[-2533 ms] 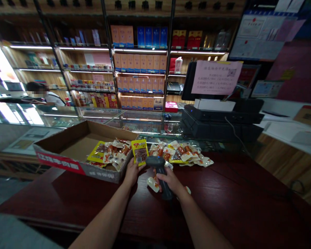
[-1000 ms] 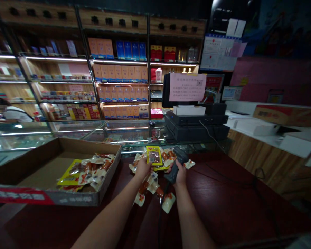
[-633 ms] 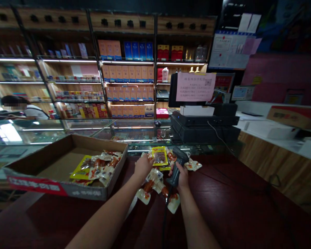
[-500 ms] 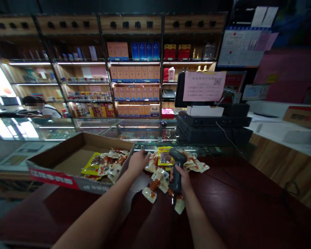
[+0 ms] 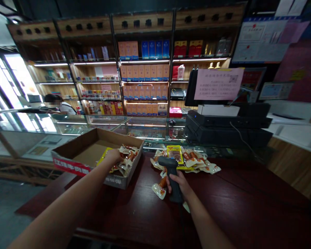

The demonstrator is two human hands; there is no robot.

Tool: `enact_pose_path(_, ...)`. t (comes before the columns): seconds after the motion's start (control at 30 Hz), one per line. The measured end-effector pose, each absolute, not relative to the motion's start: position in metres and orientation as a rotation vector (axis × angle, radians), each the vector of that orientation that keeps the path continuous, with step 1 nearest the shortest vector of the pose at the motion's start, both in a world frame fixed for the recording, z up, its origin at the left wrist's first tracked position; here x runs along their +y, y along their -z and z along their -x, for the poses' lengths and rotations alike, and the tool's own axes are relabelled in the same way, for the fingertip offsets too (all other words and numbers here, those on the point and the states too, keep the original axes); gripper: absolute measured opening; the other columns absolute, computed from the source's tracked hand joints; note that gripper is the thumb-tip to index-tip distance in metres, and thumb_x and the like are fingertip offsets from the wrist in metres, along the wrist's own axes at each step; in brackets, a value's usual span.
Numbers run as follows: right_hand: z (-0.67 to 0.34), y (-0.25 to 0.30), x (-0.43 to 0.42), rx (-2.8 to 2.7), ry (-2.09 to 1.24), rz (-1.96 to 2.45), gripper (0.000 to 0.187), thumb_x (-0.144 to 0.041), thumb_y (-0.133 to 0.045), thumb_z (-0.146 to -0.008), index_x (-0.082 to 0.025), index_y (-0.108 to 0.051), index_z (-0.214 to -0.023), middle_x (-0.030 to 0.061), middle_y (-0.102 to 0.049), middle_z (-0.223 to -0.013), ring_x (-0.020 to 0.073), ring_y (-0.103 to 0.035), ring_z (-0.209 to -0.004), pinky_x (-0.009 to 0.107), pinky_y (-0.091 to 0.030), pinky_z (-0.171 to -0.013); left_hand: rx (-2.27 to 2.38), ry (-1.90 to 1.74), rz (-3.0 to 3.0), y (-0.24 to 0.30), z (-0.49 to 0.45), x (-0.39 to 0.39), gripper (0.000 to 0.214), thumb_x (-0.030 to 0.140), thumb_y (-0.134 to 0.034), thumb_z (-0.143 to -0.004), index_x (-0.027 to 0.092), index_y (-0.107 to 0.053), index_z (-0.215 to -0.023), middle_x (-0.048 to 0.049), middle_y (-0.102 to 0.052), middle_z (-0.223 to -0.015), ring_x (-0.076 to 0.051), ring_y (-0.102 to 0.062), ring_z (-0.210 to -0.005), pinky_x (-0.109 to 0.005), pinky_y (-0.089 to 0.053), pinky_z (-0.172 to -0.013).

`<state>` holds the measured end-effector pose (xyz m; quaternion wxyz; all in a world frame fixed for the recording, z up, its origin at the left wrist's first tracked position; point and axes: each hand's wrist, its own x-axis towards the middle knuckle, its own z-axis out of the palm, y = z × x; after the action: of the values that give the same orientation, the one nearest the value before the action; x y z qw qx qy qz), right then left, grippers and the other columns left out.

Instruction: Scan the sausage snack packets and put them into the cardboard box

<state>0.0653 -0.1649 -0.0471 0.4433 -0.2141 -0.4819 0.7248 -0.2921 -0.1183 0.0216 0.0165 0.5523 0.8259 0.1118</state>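
Note:
My left hand [image 5: 112, 156] reaches over the rim into a cardboard box [image 5: 69, 166] and rests on a heap of vacuum-packed snack packets [image 5: 126, 160], with a yellow-backed packet [image 5: 105, 152] beside it. Whether it grips one is hidden. My right hand [image 5: 177, 183] is closed around the handle of a black corded barcode scanner [image 5: 172, 176]. A loose packet [image 5: 158, 191] lies on the dark red counter [image 5: 145, 214] just left of that hand. Farther back lies a spread of packets [image 5: 197, 162], topped by a yellow packet [image 5: 175, 154].
A glass display case [image 5: 114, 129] runs behind the counter. Black register equipment [image 5: 223, 126] stands to the right under a pink notice [image 5: 219, 84]. Shelves of boxed goods [image 5: 145, 72] fill the back wall. A person [image 5: 55, 103] stands behind the glass at the left.
My left hand has moved left from the packets on the counter into the box. The right hand still holds the scanner, now lower and nearer the loose packet. The view has shifted slightly.

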Motion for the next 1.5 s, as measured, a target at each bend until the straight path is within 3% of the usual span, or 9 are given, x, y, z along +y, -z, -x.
enact_pose_path(0.23, -0.065, 0.049, -0.164, -1.216, -1.799, 0.505, 0.037, -0.036, -0.068, -0.069, -0.013, -0.056, -0.095, -0.0015, -0.061, -0.055, 0.0105, -0.053, -0.036, 0.021, -0.045, -0.035, 2.664, -0.228, -1.574, -0.046, 0.288, -0.124, 0.025, 0.028, -0.066, -0.058, 0.012, -0.068, -0.076, -0.0208, -0.068, -0.093, -0.033, -0.064, -0.090, -0.032, -0.048, -0.069)
enact_pose_path(0.4, -0.063, 0.046, -0.165, -1.234, -1.797, 0.490, 0.036, -0.036, -0.067, -0.070, -0.012, -0.057, -0.096, -0.0012, -0.061, -0.055, 0.0106, -0.053, -0.035, 0.021, -0.045, -0.035, 2.468, -1.106, -1.337, -0.066, 0.292, -0.147, 0.033, 0.040, -0.063, -0.065, 0.013, -0.062, -0.084, -0.0118, -0.067, -0.081, -0.026, -0.064, -0.079, -0.029, -0.049, -0.064)
enact_pose_path(0.53, -0.063, 0.043, -0.167, -1.239, -1.791, 0.471, 0.037, -0.036, -0.066, -0.071, -0.012, -0.057, -0.097, -0.0013, -0.061, -0.055, 0.0105, -0.054, -0.036, 0.020, -0.045, -0.036, 1.514, -1.731, -1.131, -0.046, 0.229, -0.166, 0.045, 0.041, -0.063, -0.066, 0.020, -0.052, -0.105, -0.0014, -0.065, -0.083, -0.016, -0.063, -0.069, -0.027, -0.051, -0.061)
enact_pose_path(0.83, -0.065, 0.046, -0.166, -1.263, -1.773, 0.471, 0.035, -0.037, -0.066, -0.071, -0.013, -0.055, -0.094, -0.0015, -0.061, -0.056, 0.0109, -0.054, -0.036, 0.020, -0.044, -0.035, 1.118, -1.740, -0.941, 0.073, 0.142, -0.165, 0.053, 0.021, -0.074, -0.057, 0.019, -0.054, -0.106, -0.0045, -0.065, -0.102, -0.017, -0.062, -0.089, -0.026, -0.049, -0.077)
enact_pose_path(1.0, -0.064, 0.044, -0.169, -1.337, -1.841, 0.489, 0.038, -0.036, -0.065, -0.071, -0.013, -0.055, -0.100, -0.0023, -0.061, -0.056, 0.0112, -0.055, -0.037, 0.020, -0.044, -0.037, 0.906, -1.523, -0.644, 0.077, 0.155, -0.165, 0.031, 0.023, -0.067, -0.070, 0.014, -0.055, -0.098, -0.0036, -0.066, -0.081, -0.012, -0.062, -0.063, -0.021, -0.050, -0.056)
enact_pose_path(1.07, -0.064, 0.045, -0.170, -1.364, -1.865, 0.498, 0.039, -0.036, -0.066, -0.071, -0.013, -0.056, -0.101, -0.0023, -0.061, -0.056, 0.0112, -0.055, -0.038, 0.021, -0.045, -0.037, 0.788, -1.377, -0.519, 0.074, 0.158, -0.168, 0.014, 0.026, -0.059, -0.079, 0.013, -0.055, -0.082, -0.0003, -0.059, -0.065, -0.005, -0.052, -0.045, -0.013, -0.039, -0.039)
enact_pose_path(1.13, -0.063, 0.046, -0.170, -1.382, -1.879, 0.498, 0.041, -0.036, -0.066, -0.071, -0.013, -0.056, -0.103, -0.0018, -0.062, -0.057, 0.0112, -0.055, -0.038, 0.020, -0.045, -0.037, 0.619, -1.267, -0.452, 0.073, 0.158, -0.170, 0.024, 0.032, -0.050, -0.085, 0.015, -0.050, -0.069, 0.0039, -0.047, -0.052, -0.002, -0.035, -0.032, -0.011, -0.025, -0.028)
enact_pose_path(1.4, -0.062, 0.047, -0.171, -1.392, -1.907, 0.466, 0.042, -0.034, -0.066, -0.071, -0.013, -0.055, -0.106, -0.0020, -0.062, -0.057, 0.0111, -0.055, -0.039, 0.019, -0.042, -0.036, 0.413, -1.415, -0.325, 0.085, 0.157, -0.170, 0.003, 0.018, -0.054, -0.081, 0.021, -0.055, -0.083, 0.0081, -0.032, -0.043, -0.004, -0.021, -0.029, -0.010, -0.024, -0.026)
enact_pose_path(1.5, -0.060, 0.046, -0.174, -1.447, -1.940, 0.455, 0.040, -0.034, -0.066, -0.071, -0.013, -0.055, -0.104, -0.0022, -0.062, -0.057, 0.0109, -0.055, -0.038, 0.019, -0.043, -0.036, 0.468, -1.413, -0.308, 0.086, 0.158, -0.169, 0.015, 0.013, -0.055, -0.080, 0.020, -0.048, -0.067, 0.0073, -0.030, -0.043, -0.003, -0.019, -0.030, -0.009, -0.023, -0.026)
